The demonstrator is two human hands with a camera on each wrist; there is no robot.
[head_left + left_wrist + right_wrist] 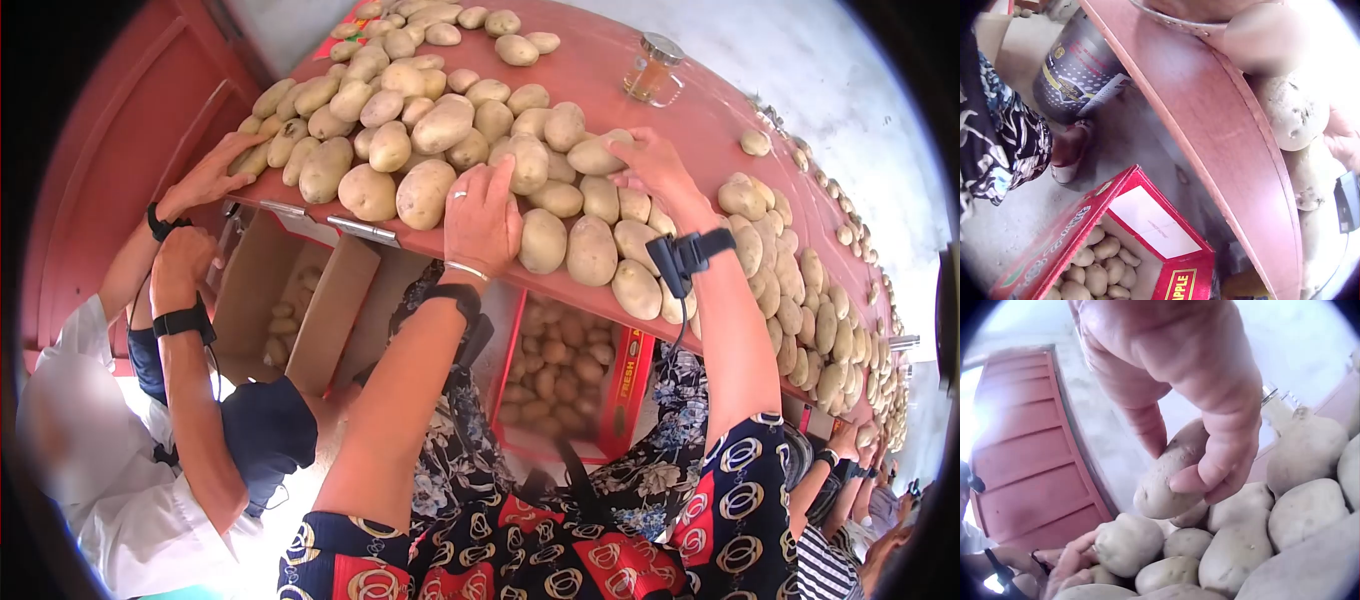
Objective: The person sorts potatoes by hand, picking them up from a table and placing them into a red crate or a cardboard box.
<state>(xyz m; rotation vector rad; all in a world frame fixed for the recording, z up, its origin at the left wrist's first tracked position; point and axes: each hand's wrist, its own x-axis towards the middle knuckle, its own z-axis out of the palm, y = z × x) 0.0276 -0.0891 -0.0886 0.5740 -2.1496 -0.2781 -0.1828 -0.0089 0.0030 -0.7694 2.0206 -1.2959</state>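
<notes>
At the near edge of the red table (590,65), a person's left hand (483,220) lies against the front of the potato pile (390,145), one finger touching a plump potato (528,165); how far the other fingers bend I can't tell from here. Farther along the table to the right, the right hand (652,165) pinches a longish potato (1169,481) between thumb and fingers, the gap just as narrow as the potato, which tilts above the pile. Potatoes crowd towards the table's near edge, with only a narrow strip of top before them. Under that edge stand an open red box (625,385) of potatoes and, to its left, a cardboard box (330,320). At the table's left end, another person's hand (215,172) reaches against the pile, so the free side is across the table, where a broad stretch of top surrounds a glass mug (655,70). Beyond the table rises a pale wall (810,60).
</notes>
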